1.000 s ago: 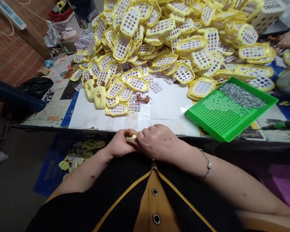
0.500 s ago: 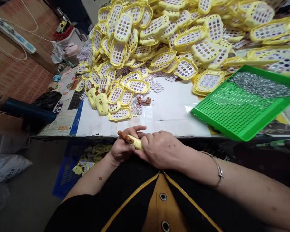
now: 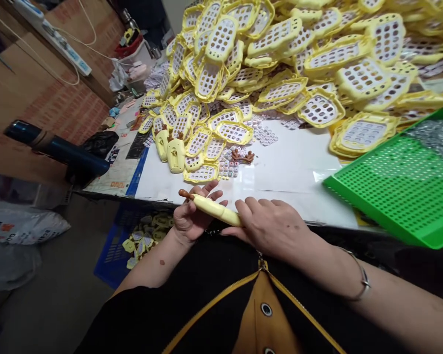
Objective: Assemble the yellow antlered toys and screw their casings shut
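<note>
Both my hands hold one yellow plastic toy shell (image 3: 214,209) with a brown antler piece at its left end, just in front of the table's near edge. My left hand (image 3: 191,219) cups the shell's left end, fingers curled under it. My right hand (image 3: 273,227) grips the shell's right end, fingers closed over it. A large heap of yellow perforated shells (image 3: 288,64) covers the far half of the white table top (image 3: 280,172). Two finished yellow shells (image 3: 172,147) stand upright at the heap's left foot. Loose brown antler pieces (image 3: 242,157) lie on the table near them.
A green perforated tray (image 3: 395,187) with small silver parts sits tilted at the right. A blue crate (image 3: 114,250) holding yellow pieces stands on the floor under the table's left side. A dark blue cylinder tool (image 3: 57,147) lies at left. White bags (image 3: 18,231) rest on the floor.
The shell, hidden between my hands before, has come out and now lies lengthwise across both hands. My view has swung to the left and the hands have spread slightly apart.
</note>
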`<state>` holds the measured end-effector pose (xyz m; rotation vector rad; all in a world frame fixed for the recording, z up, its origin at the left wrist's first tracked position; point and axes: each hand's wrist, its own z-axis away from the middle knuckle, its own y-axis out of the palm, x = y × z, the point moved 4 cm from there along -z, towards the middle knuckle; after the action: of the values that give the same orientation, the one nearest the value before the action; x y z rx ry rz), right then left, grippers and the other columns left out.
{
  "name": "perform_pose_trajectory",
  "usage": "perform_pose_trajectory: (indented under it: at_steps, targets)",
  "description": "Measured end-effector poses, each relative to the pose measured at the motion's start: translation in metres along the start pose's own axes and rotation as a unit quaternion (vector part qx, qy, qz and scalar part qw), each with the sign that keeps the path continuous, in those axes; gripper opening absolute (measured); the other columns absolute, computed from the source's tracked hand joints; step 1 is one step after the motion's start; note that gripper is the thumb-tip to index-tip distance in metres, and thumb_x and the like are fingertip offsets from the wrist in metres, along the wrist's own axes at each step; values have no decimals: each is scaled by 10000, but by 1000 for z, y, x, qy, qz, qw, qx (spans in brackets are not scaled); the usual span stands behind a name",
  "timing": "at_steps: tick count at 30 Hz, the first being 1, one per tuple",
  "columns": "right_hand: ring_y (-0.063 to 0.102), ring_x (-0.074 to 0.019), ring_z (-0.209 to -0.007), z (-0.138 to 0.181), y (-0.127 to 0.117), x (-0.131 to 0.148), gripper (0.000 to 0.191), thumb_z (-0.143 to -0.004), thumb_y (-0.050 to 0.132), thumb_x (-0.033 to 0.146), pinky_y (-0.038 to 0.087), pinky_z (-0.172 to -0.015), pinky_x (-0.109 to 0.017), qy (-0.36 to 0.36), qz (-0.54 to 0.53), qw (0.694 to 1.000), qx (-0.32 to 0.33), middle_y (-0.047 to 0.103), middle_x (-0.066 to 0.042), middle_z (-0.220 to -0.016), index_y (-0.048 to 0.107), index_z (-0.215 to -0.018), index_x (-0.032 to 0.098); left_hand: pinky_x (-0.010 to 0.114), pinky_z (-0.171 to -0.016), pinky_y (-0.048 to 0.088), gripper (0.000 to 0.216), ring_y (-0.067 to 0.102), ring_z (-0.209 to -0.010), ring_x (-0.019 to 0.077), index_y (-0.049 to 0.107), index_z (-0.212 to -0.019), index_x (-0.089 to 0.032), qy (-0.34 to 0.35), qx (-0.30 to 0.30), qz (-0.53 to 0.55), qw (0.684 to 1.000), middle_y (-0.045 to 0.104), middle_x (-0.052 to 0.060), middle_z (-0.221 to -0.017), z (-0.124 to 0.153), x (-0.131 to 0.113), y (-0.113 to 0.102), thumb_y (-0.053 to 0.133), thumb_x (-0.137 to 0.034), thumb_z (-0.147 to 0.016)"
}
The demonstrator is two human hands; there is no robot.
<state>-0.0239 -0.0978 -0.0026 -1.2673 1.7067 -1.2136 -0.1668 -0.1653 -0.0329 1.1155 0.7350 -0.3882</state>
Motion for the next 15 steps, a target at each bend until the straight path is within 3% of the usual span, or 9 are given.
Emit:
perform_pose_trajectory:
  at_steps: [5,8,10,12,13,15]
  targets:
    - [556,-180,-516,-6,5,9,422,-952,347,463,207,-506,-311,-6,-39,999,16,624,-63,-627,568,-764,156,500,-989,418,407,615,-996,245,578,-700,-219,0,-9,-12,1000,632,25,-1144,2,3,-8,849,-426,-478]
    - [589,-182,-552,-13,11,1,409,-948,354,461,264,-502,-299,47,-134,988,61,673,-74,-682,595,-830,154,477,-999,421,403,600,-1062,279,629,-788,-228,-7,-36,-25,999,655,39,-1137,0,6,-12,838,-433,-511]
    - [618,-172,-610,-14,6,-9,396,-961,323,452,336,-520,-280,103,-230,967,30,700,-69,-776,593,-936,163,420,-968,457,333,611,-1054,265,658,-883,-215,-9,-102,-6,995,692,47,-1063,-1,3,-20,794,-369,-620]
    - [612,-145,-604,-13,-12,-16,374,-982,287,393,384,-534,-262,121,-314,941,-37,687,-46,-747,586,-911,178,358,-886,506,222,645,-971,226,662,-950,-193,3,-197,39,980,716,46,-967,1,-7,-32,689,-306,-760]
    - [586,-132,-561,-13,-24,-16,375,-987,282,355,386,-522,-257,107,-337,933,-66,658,-29,-671,582,-838,186,329,-827,527,194,661,-907,204,659,-977,-182,15,-244,64,967,721,45,-923,3,-13,-40,629,-286,-816]
    - [496,-124,-465,-11,-53,-5,356,-956,404,308,347,-485,-272,19,-304,949,-85,554,-1,-504,530,-636,213,276,-700,546,218,672,-778,167,644,-1037,-155,52,-324,108,939,717,50,-850,11,-29,-56,529,-263,-887]
